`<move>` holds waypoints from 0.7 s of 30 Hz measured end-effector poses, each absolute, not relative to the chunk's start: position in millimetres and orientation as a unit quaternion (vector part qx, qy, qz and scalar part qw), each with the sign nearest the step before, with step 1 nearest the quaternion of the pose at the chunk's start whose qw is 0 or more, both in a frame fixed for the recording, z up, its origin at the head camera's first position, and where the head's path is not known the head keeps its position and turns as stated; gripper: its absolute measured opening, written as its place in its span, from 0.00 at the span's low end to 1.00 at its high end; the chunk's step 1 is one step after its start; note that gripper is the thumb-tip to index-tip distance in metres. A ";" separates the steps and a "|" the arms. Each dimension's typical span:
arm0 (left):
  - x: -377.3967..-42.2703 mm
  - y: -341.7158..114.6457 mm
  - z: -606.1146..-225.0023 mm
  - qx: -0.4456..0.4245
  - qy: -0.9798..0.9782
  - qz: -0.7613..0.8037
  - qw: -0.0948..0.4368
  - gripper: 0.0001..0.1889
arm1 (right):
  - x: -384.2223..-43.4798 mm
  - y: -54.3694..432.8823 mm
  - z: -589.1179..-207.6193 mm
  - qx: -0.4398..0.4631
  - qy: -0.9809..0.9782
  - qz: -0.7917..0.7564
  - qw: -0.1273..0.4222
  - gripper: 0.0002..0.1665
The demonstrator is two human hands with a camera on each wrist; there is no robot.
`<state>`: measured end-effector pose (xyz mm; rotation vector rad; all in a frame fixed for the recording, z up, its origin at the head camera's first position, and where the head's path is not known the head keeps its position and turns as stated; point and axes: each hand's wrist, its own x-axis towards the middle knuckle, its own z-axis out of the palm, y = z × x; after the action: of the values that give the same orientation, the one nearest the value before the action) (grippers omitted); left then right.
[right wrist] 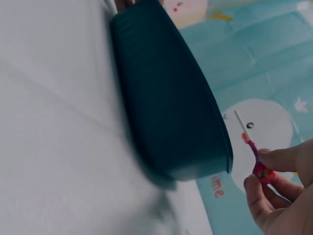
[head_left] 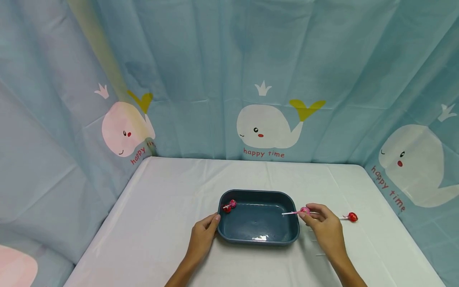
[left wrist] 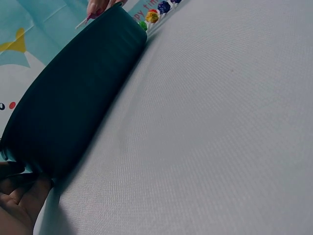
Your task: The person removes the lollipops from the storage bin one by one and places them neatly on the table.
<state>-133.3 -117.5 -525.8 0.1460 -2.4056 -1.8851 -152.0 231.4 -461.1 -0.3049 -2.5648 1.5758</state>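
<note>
A dark teal rectangular plastic basin (head_left: 258, 239) stands on the white-covered table. My left hand (head_left: 203, 235) grips its left end, with the thumb at the rim. My right hand (head_left: 325, 229) pinches a pink-wrapped lollipop (right wrist: 264, 173) by its candy head, just off the basin's right end. Its white stick points left over the rim. Inside the basin, in the far left corner, lie a pink lollipop (head_left: 233, 203) and a red lollipop (head_left: 227, 209). Another red lollipop (head_left: 353, 217) lies on the table, right of my right hand.
In the left wrist view, more lollipops lie beyond the basin, among them a yellow one (left wrist: 152, 17) and a dark blue one (left wrist: 164, 7). White sticks show beside my right hand. A blue whale-print curtain (head_left: 201, 79) surrounds the table's back and sides.
</note>
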 end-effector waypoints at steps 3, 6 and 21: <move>-133.5 -117.6 -526.1 0.045 -0.782 -0.621 0.039 0.26 | -150.6 237.9 -461.4 -0.108 -0.847 0.517 0.065 0.28; -133.6 -117.6 -526.6 0.042 -0.784 -0.618 0.044 0.26 | -148.4 244.9 -463.3 -0.116 -0.849 0.511 0.070 0.29; -133.9 -117.2 -527.3 0.038 -0.784 -0.618 0.038 0.26 | -139.5 278.7 -473.6 -0.168 -0.867 0.465 0.067 0.29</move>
<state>-133.9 -117.2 -527.3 0.1173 -2.4053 -1.8956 -139.5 278.7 -473.6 -0.5049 -2.6131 1.4002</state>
